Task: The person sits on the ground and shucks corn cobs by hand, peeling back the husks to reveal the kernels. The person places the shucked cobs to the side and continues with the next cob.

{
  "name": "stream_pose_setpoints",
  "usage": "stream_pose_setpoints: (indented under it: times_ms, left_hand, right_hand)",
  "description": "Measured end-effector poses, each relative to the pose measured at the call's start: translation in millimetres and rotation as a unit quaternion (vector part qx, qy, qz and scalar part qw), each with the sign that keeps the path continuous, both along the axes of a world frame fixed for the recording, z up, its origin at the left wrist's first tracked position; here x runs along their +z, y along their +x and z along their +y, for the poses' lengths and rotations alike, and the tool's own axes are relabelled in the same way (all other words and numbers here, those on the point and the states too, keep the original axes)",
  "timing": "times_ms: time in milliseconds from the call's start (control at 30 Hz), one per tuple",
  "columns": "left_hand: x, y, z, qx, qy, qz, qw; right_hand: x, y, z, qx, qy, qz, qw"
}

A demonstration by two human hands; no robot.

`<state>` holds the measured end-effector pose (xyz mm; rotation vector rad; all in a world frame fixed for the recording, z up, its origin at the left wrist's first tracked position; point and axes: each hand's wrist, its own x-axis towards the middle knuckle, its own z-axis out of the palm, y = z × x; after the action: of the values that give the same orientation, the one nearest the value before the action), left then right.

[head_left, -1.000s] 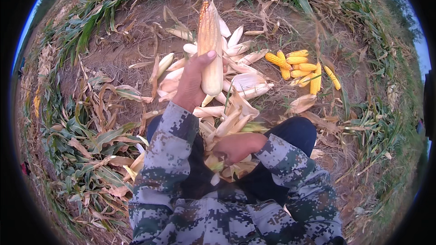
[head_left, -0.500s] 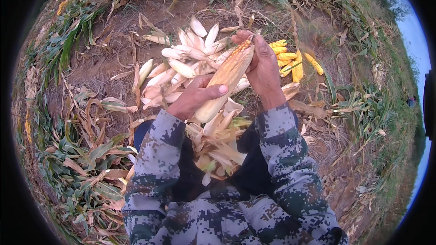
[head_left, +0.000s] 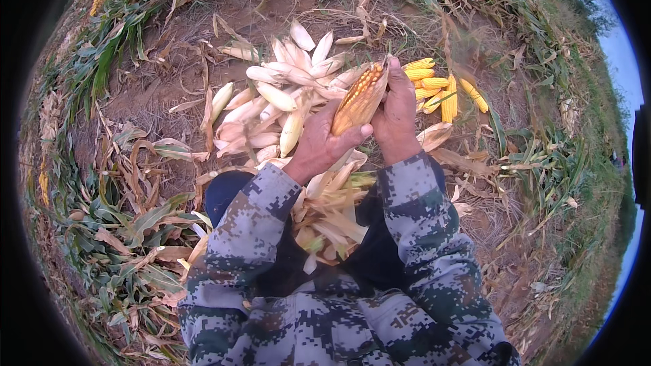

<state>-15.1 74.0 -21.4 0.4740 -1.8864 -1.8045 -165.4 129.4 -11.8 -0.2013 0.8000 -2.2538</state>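
Golden kernels peep through the split husk of an ear of corn [head_left: 359, 110], tilted with its tip toward the upper right. The left hand [head_left: 319, 146] has its fingers closed around the lower part; the right hand [head_left: 399, 118] has its fingers clasped near the tip. Below, between the knees, lie loose husks [head_left: 332, 220]. Beyond sit pale husk-covered ears [head_left: 277, 97] and, rightward, bare yellow cobs [head_left: 449, 98], on brown soil [head_left: 166, 91].

Brown soil [head_left: 166, 88] bears pale husk-wrapped ears [head_left: 274, 97], bare yellow cobs [head_left: 449, 100], dry husks [head_left: 434, 137] and green leaves [head_left: 150, 215].
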Motion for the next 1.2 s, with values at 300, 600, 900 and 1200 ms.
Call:
stream_pose_setpoints:
  times_ms: [300,600,900,1200]
  left_hand:
    - [-8.0,-5.1,-5.7,0.069,0.066,0.042,0.995]
    - [-22.3,0.1,-41.2,0.078,0.107,0.021,0.991]
    - [5.8,14.8,-85.2,0.246,0.295,0.052,0.922]
    - [10.6,23.9,-93.9,0.192,0.316,0.112,0.922]
  right_hand:
    - [-5.1,-1.2,6.1,0.033,0.0,-0.053,0.998]
    - [7.8,33.4,9.6,0.199,0.111,0.131,0.965]
    - [-34.4,109.4,49.1,0.714,0.037,0.387,0.582]
    - [-41.9,104.9,64.2,0.516,0.167,0.644,0.539]
